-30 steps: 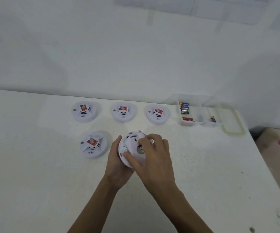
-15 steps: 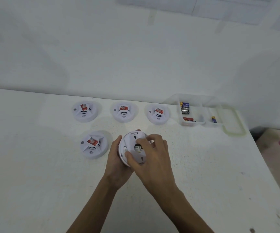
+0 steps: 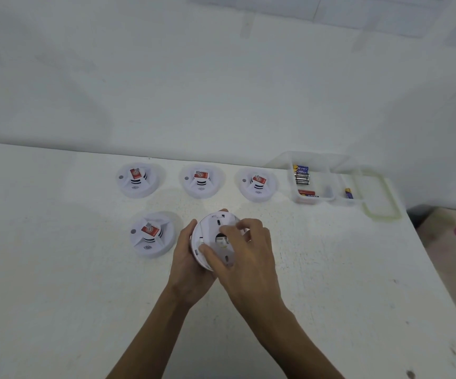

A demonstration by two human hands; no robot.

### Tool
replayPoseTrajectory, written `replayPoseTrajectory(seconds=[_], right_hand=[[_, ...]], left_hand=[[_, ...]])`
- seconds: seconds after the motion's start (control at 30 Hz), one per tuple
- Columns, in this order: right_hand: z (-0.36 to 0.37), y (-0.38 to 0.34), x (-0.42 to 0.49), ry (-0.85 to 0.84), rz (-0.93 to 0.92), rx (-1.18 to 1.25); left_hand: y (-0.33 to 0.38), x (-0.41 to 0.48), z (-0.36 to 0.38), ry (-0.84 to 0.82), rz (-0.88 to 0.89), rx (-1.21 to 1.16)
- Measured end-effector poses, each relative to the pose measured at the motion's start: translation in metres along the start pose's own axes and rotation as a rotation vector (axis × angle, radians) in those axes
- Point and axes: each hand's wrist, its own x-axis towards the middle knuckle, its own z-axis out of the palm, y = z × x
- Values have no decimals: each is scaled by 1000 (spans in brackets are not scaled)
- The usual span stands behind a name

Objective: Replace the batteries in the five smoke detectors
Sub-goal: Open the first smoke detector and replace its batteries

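White plastic fills both hands: the smoke detector [image 3: 211, 227] is tilted with its flat back toward the camera, and I cannot tell whether its lower edge touches the table [image 3: 57, 283]. The left hand [image 3: 188, 258] cups it from the left and below, with the thumb up along the rim and the fingers wrapped behind. The right hand [image 3: 248, 258] lies across the back, thumb low on the plate and fingertips curled onto it near the middle opening, where a small yellowish part shows.

Just left of the grip, another detector [image 3: 150, 235] sits face up with a red label. Beyond the grip, a row of three detectors [image 3: 201, 181] lies face up, each with a red label. Beyond the grip and to its right stands a clear plastic box [image 3: 320, 160] with batteries [image 3: 301, 175] in its left compartment and one more in the right. Its lid [image 3: 377, 195] lies just to the right of it.
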Motion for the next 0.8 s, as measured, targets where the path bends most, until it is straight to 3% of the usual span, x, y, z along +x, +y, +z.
replayPoseTrajectory(seconds=[0.27,0.4,0.6,0.8], right_hand=[[-2,-6,6,27,-48,-213],[-6,-7,5,-24,-67,-188],[-31,20,12,-375,-167,159],[-44,30,27,-499,-244,135]], left_hand=[[0,0,3,13,62,68],[1,3,0,2,19,9],[8,6,-12,-49,-44,-99],[6,6,-10,-33,-72,-135]])
